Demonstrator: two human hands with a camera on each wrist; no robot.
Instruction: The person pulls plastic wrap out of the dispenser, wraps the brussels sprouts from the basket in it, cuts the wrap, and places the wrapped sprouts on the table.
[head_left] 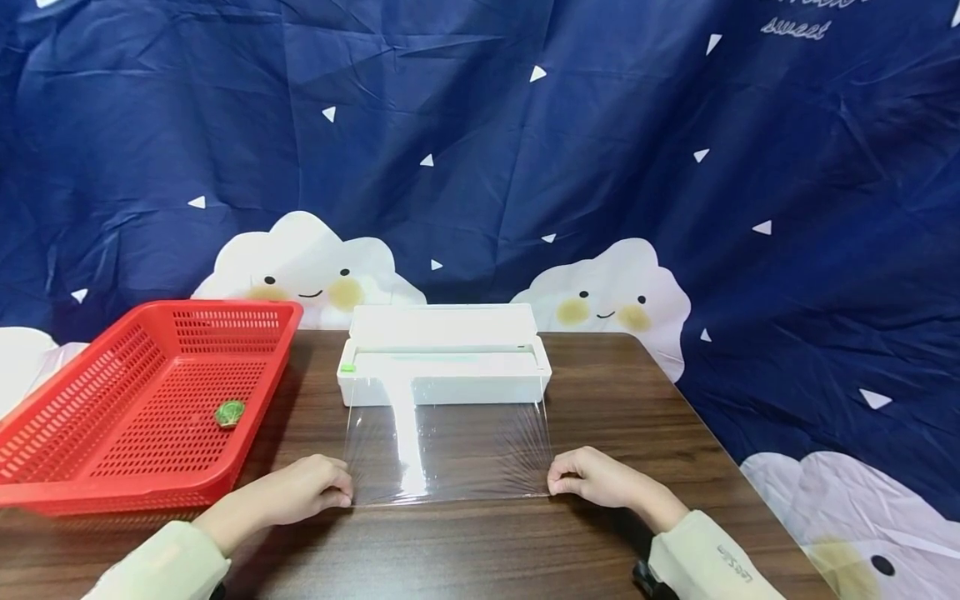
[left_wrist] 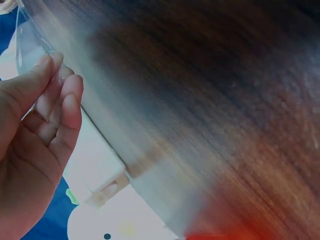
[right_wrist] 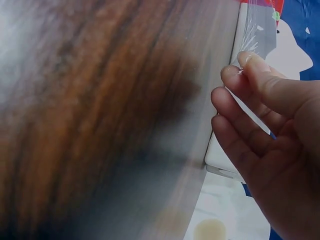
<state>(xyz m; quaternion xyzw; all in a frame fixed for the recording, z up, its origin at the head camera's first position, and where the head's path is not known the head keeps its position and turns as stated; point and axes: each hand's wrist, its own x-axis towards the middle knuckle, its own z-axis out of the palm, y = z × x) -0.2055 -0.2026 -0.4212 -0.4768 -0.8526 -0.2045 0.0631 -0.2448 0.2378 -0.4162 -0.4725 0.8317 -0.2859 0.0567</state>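
Note:
A sheet of clear cling film stretches from a white cling film dispenser box toward the front of the table. At its near left corner my left hand pinches the film between thumb and index finger. My right hand pinches the near right corner, where creases fan out through the film. The box's lid stands raised at the back, and a small green piece sits on its left end. In each wrist view, thumb and index fingertip meet on the film while the other fingers curl loosely.
On the left stands a red plastic basket with a small round green item inside. The dark wood table ends at a slanting right edge. A blue curtain with clouds hangs behind it.

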